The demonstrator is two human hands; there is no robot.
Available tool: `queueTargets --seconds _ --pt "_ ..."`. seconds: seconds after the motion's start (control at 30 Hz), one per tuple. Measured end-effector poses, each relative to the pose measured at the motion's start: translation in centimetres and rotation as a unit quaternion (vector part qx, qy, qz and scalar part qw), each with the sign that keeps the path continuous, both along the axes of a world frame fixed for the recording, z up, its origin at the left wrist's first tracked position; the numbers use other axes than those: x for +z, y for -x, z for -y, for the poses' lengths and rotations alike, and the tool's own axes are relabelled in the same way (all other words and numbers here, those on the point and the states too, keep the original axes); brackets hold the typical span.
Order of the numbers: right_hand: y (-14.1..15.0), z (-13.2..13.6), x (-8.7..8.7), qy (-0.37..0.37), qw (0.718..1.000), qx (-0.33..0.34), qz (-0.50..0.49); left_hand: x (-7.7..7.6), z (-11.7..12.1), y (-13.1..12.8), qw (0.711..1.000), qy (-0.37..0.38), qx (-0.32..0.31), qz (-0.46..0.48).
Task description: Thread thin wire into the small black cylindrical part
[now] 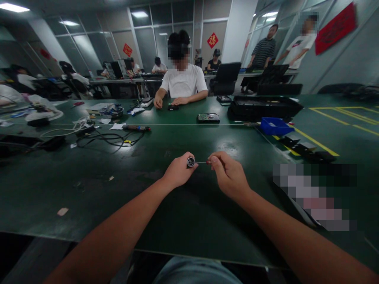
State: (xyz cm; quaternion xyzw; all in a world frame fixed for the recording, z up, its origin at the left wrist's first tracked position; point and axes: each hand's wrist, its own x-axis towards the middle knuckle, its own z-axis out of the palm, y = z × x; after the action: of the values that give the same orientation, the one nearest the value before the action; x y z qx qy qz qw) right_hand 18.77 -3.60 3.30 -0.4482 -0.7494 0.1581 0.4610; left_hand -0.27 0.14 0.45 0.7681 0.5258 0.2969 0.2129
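Note:
My left hand (179, 171) is closed around a small dark cylindrical part (190, 162) with a bright metal rim, its round open end facing me. From the right, my right hand (227, 171) pinches the red handle of a thin screwdriver (201, 162). The metal shaft runs level toward the cylinder and meets its right side; whether the tip sits in a screw is too small to tell. Both hands are held above the green table (189, 221).
Across the table a person (185, 81) handles a small dark object. A circuit-board drive (209, 118), a black tray (263, 107) and a blue bin (276, 126) lie beyond my right hand. Black cables (111, 139) and an electric screwdriver (137, 128) lie at left.

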Motion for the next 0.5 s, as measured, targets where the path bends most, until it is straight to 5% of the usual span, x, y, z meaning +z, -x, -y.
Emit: queueTargets --seconds 0.2,0.37,0.5 --pt "0.5 -0.9 -0.9 0.104 0.972 0.035 -0.21 -0.1 -0.1 0.0 1.0 0.0 0.015 0.003" --pt "0.1 -2.8 -1.8 0.214 0.905 0.033 -0.367 0.1 -0.1 0.0 1.0 -0.007 0.007 -0.002" --pt "-0.3 -3.1 -2.1 0.16 0.928 -0.002 -0.337 0.2 0.1 -0.1 1.0 0.002 -0.001 -0.006"
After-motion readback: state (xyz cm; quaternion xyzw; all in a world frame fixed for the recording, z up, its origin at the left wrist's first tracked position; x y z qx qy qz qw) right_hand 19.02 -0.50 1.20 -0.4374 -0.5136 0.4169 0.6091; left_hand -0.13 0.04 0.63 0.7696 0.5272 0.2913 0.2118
